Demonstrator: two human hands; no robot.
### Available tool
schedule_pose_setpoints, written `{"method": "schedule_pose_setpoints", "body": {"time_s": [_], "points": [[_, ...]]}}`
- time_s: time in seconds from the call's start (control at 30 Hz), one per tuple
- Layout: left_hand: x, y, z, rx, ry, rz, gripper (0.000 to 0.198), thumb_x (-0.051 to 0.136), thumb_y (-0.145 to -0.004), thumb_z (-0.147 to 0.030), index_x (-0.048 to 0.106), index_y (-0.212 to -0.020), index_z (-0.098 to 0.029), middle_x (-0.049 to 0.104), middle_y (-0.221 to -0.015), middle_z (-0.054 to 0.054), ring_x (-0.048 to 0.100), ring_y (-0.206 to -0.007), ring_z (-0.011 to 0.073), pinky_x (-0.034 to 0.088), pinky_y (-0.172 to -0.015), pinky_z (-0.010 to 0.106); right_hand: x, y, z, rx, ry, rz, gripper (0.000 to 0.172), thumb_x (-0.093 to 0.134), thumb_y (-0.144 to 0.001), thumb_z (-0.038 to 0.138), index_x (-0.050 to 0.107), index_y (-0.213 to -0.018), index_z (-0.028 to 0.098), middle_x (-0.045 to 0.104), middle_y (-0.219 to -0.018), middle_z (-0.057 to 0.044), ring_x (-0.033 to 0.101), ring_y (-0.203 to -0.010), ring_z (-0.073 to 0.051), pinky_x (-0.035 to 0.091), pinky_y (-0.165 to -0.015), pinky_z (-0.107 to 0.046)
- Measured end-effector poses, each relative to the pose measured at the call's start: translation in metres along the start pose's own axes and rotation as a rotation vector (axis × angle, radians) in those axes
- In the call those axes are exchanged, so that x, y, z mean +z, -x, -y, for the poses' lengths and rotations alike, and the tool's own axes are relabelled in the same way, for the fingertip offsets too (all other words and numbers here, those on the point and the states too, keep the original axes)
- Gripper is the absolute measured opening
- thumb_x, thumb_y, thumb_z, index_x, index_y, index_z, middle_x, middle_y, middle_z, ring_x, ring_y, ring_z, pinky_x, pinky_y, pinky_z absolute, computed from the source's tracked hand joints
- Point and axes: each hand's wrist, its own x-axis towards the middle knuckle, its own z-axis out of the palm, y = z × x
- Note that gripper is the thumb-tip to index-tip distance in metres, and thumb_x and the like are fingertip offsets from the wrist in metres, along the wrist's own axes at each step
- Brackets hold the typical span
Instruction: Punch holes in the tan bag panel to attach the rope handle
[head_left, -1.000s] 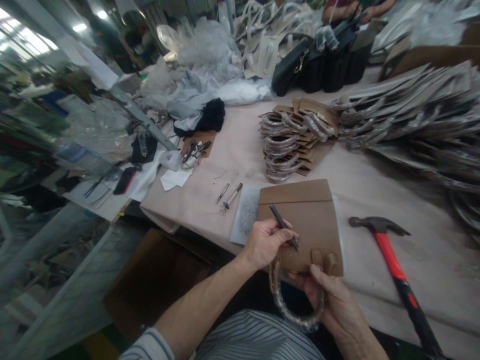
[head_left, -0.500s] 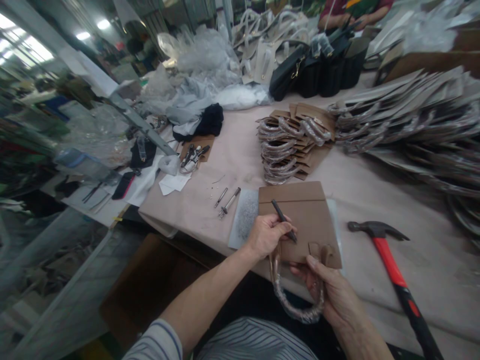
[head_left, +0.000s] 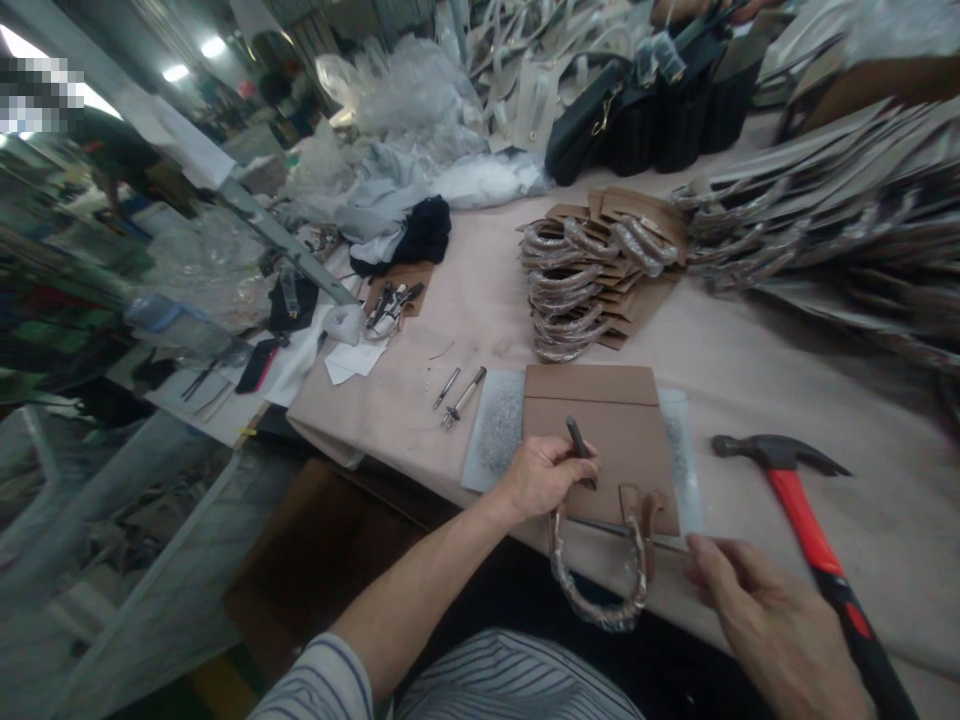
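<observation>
My left hand (head_left: pixel 546 474) is closed around a dark pen-shaped punch (head_left: pixel 576 437), held tilted over a brown leather bag panel (head_left: pixel 592 425); its tip is mostly behind my fingers. The panel lies on a pale speckled slab (head_left: pixel 495 430). A plastic-wrapped handle (head_left: pixel 600 612) is attached at the panel's near edge and hangs over the table edge. My right hand (head_left: pixel 780 610) is apart from the panel, between it and the claw hammer (head_left: pixel 799 520), with fingers loosely bent and nothing seen in them. The hammer with its red and black grip lies on the table.
Two metal rod tools (head_left: pixel 463 398) lie left of the slab. Stacked brown panels with wrapped handles (head_left: pixel 570 290) stand behind it, with more pieces (head_left: pixel 832 220) to the right. Black bags (head_left: pixel 645 120) and clear plastic (head_left: pixel 405 90) lie at the back. A metal post (head_left: pixel 289 250) rises at left.
My right hand has let go of the handle and moved right, toward the hammer. The punch in my left hand is now held more upright. The view has shifted slightly.
</observation>
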Motion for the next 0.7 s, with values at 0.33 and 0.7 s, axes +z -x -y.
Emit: {"method": "schedule_pose_setpoints", "body": {"time_s": [0.33, 0.7], "points": [[-0.009, 0.001, -0.003, 0.015, 0.046, -0.017, 0.04, 0.082, -0.074, -0.041, 0.074, -0.095, -0.009, 0.078, -0.088, 0.012, 0.075, -0.08, 0.0228, 0.063, -0.08, 0.035, 0.041, -0.067, 0.008, -0.803, -0.017, -0.186, 0.034, 0.042, -0.096, 0.036, 0.067, -0.108, 0.017, 0.067, -0.119, -0.017, 0.06, -0.111, -0.034, 0.045, -0.097, -0.053], [-0.01, 0.01, 0.008, 0.096, 0.135, -0.17, 0.04, 0.084, -0.075, -0.038, 0.069, -0.099, -0.01, 0.079, -0.089, 0.012, 0.077, -0.082, 0.0234, 0.064, -0.081, 0.037, 0.05, -0.074, -0.006, -0.886, -0.031, -0.231, 0.027, 0.045, -0.098, 0.028, 0.065, -0.113, 0.018, 0.066, -0.12, -0.015, 0.06, -0.111, -0.032, 0.044, -0.096, -0.052]]}}
